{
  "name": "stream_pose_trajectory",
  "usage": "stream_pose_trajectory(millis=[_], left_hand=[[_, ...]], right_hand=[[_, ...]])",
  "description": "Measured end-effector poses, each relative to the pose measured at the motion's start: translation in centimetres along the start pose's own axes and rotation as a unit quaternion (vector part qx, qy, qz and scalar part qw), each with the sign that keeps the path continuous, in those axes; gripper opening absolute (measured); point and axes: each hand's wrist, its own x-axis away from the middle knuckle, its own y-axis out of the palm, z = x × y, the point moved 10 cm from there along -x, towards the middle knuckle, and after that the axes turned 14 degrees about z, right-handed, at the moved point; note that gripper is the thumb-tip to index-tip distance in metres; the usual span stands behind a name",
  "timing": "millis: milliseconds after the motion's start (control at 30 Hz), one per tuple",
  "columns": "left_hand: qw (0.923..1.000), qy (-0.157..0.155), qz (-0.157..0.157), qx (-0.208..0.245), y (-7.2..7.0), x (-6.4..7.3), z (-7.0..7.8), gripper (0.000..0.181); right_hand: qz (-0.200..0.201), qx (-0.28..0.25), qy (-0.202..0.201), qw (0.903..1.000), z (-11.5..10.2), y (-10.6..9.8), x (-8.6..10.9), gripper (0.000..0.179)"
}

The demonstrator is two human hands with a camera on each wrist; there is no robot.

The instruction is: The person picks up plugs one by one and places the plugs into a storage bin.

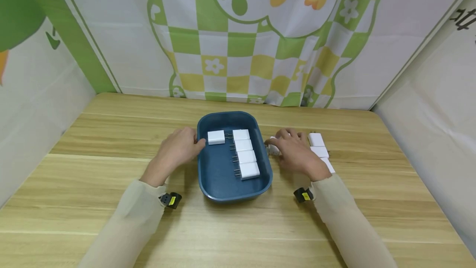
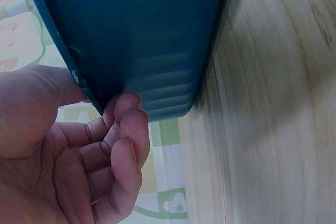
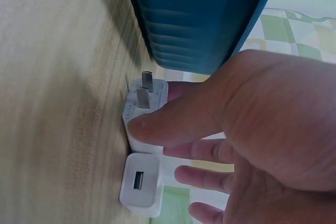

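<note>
A blue plastic bin [image 1: 219,185] stands on the table with several white plug-in USB chargers [image 1: 245,156] inside. Most of these form a column along its right side, prongs pointing left; a single charger [image 1: 216,137] lies at the upper left. My left hand [image 1: 178,150] pinches the bin's left rim, thumb over the edge and curled fingers [image 2: 134,129] against the outer wall. To the right of the bin, my right hand [image 1: 297,152] holds a charger [image 3: 137,141] between thumb and forefinger, its two metal prongs showing. Another charger [image 3: 142,182] with a USB port touches it.
Beyond my right hand, more white chargers [image 1: 317,139] lie in a row on the wooden table [image 1: 111,135], partly hidden by the hand. A checked, flowered curtain [image 1: 241,44] hangs along the table's back edge, and pale cloth [image 1: 427,106] borders the right side.
</note>
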Motion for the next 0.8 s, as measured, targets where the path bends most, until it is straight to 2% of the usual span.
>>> stream_pose_trajectory(millis=[333,800], left_hand=[[1.0,0.0,-0.002,-0.001,0.07,0.06,-0.04,0.043],[1.0,-0.003,-0.003,-0.002,0.08,0.06,-0.04,0.043]], right_hand=[[0.008,-0.002,-0.004,1.0,-0.15,-0.36,0.23,0.045],[0.003,0.023,0.004,0.9997,0.0,-0.39,0.18,0.043]])
